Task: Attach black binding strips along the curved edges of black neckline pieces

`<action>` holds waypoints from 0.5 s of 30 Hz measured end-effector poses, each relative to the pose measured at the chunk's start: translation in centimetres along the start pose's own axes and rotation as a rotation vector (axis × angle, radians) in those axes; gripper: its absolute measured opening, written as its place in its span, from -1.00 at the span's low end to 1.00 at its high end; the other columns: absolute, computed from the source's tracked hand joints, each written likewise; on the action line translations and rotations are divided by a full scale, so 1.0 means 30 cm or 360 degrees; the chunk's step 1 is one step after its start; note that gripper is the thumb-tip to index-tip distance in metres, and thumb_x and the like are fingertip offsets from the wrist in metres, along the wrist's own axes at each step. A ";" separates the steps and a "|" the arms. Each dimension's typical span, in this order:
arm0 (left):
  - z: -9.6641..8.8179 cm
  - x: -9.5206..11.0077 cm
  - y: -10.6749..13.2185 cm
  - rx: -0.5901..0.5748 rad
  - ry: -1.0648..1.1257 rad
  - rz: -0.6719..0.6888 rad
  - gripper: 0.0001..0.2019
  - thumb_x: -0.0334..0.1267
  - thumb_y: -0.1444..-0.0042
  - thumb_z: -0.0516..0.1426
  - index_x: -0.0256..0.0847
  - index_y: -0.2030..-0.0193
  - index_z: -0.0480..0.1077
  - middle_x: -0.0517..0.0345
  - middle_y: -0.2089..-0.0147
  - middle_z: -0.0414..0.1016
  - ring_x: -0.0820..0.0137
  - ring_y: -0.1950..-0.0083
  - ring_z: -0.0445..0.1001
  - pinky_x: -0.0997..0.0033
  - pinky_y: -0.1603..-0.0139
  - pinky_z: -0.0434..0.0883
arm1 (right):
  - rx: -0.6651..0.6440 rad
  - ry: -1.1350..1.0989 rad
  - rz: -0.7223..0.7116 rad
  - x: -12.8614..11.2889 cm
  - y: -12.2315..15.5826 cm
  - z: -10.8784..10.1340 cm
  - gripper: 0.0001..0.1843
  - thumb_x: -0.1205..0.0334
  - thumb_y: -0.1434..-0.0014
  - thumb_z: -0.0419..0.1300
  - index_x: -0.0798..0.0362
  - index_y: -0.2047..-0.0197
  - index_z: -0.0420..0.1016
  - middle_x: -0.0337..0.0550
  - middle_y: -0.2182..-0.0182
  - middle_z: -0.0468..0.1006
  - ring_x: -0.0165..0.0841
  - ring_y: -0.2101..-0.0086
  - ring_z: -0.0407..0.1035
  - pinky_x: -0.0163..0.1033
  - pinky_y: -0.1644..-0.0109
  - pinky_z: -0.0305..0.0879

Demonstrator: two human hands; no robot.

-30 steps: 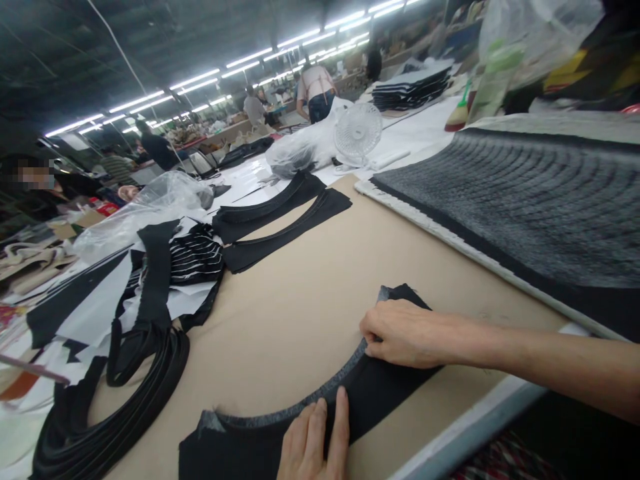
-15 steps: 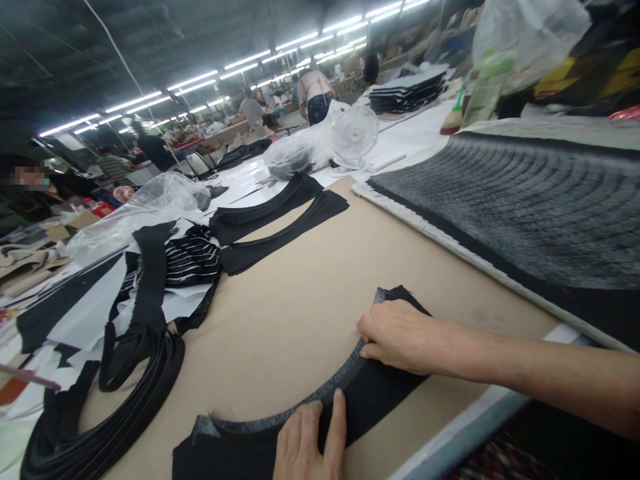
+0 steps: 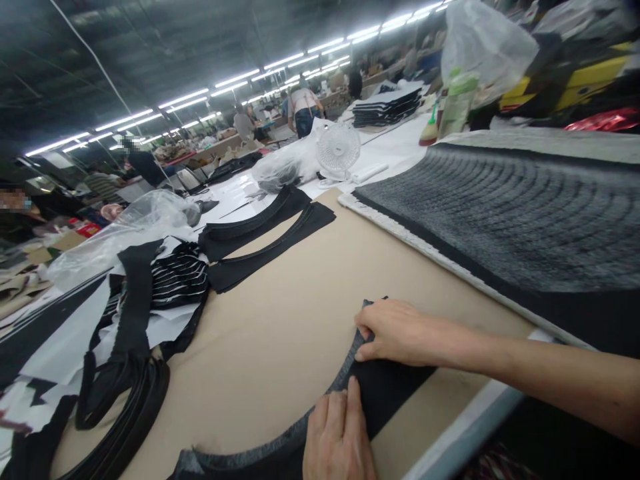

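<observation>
The work looks partway along: a fuzzy heather-grey band (image 3: 280,445) already lines the inner curve of the smooth, matte black crescent-shaped cloth panel (image 3: 395,390) under both hands, though whether it is fixed down cannot be told. The left hand (image 3: 340,427) lies flat on the panel, fingers extended; the right hand (image 3: 390,333) pinches its far end narrowly, where the edge seems left to settle. Beyond the hands, two curved black cloth pieces (image 3: 275,255) appear already edged; left of them, slick black strips (image 3: 145,400) loop in a thick bundle.
</observation>
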State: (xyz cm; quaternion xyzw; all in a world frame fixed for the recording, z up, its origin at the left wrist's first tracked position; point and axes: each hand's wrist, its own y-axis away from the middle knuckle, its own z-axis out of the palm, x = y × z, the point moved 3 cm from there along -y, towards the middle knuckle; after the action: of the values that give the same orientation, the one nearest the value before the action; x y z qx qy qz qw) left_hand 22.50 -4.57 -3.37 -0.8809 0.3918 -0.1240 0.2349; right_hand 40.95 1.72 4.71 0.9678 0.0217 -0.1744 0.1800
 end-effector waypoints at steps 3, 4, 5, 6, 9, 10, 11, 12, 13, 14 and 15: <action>0.003 -0.007 -0.006 0.0019 -0.0018 -0.0014 -0.63 -0.47 -0.22 -0.06 -0.36 -0.12 0.36 0.06 0.31 0.40 0.37 0.32 0.37 0.36 0.23 0.39 | -0.0022 -0.0177 0.0004 0.074 -0.018 -0.023 -0.77 0.11 -0.01 0.29 0.06 0.27 0.56 -0.17 0.45 0.56 -0.30 0.39 0.44 -0.34 0.42 0.14; 0.004 -0.007 -0.009 0.0031 -0.0028 -0.0011 -0.63 -0.47 -0.22 -0.06 -0.34 -0.12 0.36 0.08 0.33 0.39 0.38 0.33 0.36 0.37 0.24 0.38 | -0.0028 -0.0230 -0.0001 0.092 -0.021 -0.029 -0.81 0.16 -0.03 0.27 0.06 0.28 0.54 -0.20 0.46 0.55 -0.35 0.42 0.42 -0.36 0.43 0.13; 0.006 -0.008 -0.011 0.0045 -0.0044 -0.0005 -0.64 -0.47 -0.22 -0.06 -0.33 -0.11 0.37 0.09 0.34 0.38 0.39 0.35 0.36 0.38 0.25 0.38 | -0.0030 -0.0276 -0.0005 0.106 -0.023 -0.033 -0.85 0.20 -0.04 0.25 0.08 0.30 0.53 -0.23 0.48 0.54 -0.39 0.44 0.40 -0.38 0.45 0.12; 0.008 -0.009 -0.013 0.0056 -0.0066 -0.0001 -0.64 -0.47 -0.22 -0.05 -0.32 -0.10 0.38 0.10 0.35 0.37 0.39 0.36 0.36 0.40 0.26 0.37 | -0.0022 -0.0314 -0.0007 0.115 -0.023 -0.034 -0.89 0.24 -0.07 0.22 0.09 0.32 0.51 -0.24 0.49 0.52 -0.41 0.46 0.39 -0.39 0.46 0.11; 0.013 -0.014 -0.016 0.0085 -0.0160 0.0024 -0.64 -0.45 -0.20 -0.01 -0.28 -0.10 0.40 0.12 0.37 0.35 0.42 0.39 0.34 0.43 0.31 0.35 | 0.0046 -0.0384 -0.0006 0.123 -0.016 -0.029 -0.92 0.30 -0.12 0.15 0.10 0.36 0.46 -0.27 0.55 0.47 -0.44 0.50 0.35 -0.39 0.46 0.09; 0.014 -0.015 -0.017 0.0099 -0.0191 0.0040 -0.64 -0.45 -0.19 0.00 -0.27 -0.10 0.40 0.12 0.37 0.35 0.42 0.39 0.34 0.44 0.33 0.35 | 0.0077 -0.0397 -0.0011 0.122 -0.014 -0.024 -0.92 0.30 -0.13 0.14 0.10 0.37 0.44 -0.28 0.57 0.46 -0.44 0.51 0.34 -0.38 0.45 0.08; 0.014 -0.016 -0.017 0.0114 -0.0217 0.0060 -0.63 -0.45 -0.19 0.00 -0.26 -0.11 0.40 0.12 0.37 0.35 0.42 0.39 0.34 0.44 0.34 0.35 | 0.0108 -0.0408 -0.0019 0.121 -0.011 -0.019 -0.92 0.31 -0.13 0.14 0.09 0.38 0.42 -0.29 0.57 0.45 -0.44 0.51 0.34 -0.38 0.44 0.08; 0.014 -0.016 -0.017 0.0124 -0.0238 0.0077 -0.63 -0.45 -0.19 0.00 -0.25 -0.11 0.40 0.12 0.37 0.36 0.42 0.39 0.34 0.43 0.34 0.34 | 0.0137 -0.0417 -0.0029 0.121 -0.009 -0.014 -0.92 0.32 -0.13 0.13 0.08 0.40 0.41 -0.29 0.58 0.44 -0.44 0.51 0.34 -0.37 0.44 0.07; 0.015 -0.016 -0.017 0.0130 -0.0255 0.0087 -0.63 -0.45 -0.19 0.00 -0.25 -0.11 0.40 0.11 0.37 0.36 0.42 0.40 0.33 0.43 0.34 0.34 | 0.0163 -0.0423 -0.0039 0.121 -0.009 -0.008 -0.91 0.33 -0.13 0.13 0.08 0.41 0.39 -0.29 0.57 0.44 -0.44 0.50 0.33 -0.37 0.44 0.06; 0.015 -0.016 -0.017 0.0130 -0.0267 0.0088 -0.64 -0.44 -0.19 0.01 -0.24 -0.10 0.41 0.11 0.37 0.36 0.42 0.40 0.33 0.43 0.34 0.34 | 0.0187 -0.0426 -0.0052 0.122 -0.009 -0.003 -0.91 0.33 -0.12 0.12 0.07 0.42 0.38 -0.28 0.56 0.45 -0.44 0.49 0.33 -0.37 0.43 0.05; 0.016 -0.015 -0.017 0.0126 -0.0278 0.0082 -0.65 -0.44 -0.19 0.01 -0.24 -0.09 0.42 0.11 0.37 0.36 0.42 0.39 0.34 0.43 0.33 0.33 | 0.0211 -0.0426 -0.0064 0.124 -0.009 0.001 -0.91 0.34 -0.11 0.12 0.06 0.43 0.37 -0.27 0.55 0.45 -0.43 0.48 0.34 -0.36 0.43 0.05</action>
State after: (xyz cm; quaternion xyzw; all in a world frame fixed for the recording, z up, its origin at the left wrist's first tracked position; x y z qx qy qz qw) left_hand 22.73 -3.79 -3.53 -0.8680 0.3871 -0.0560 0.3059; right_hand 44.41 1.89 3.29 0.9451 0.0055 -0.3065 0.1135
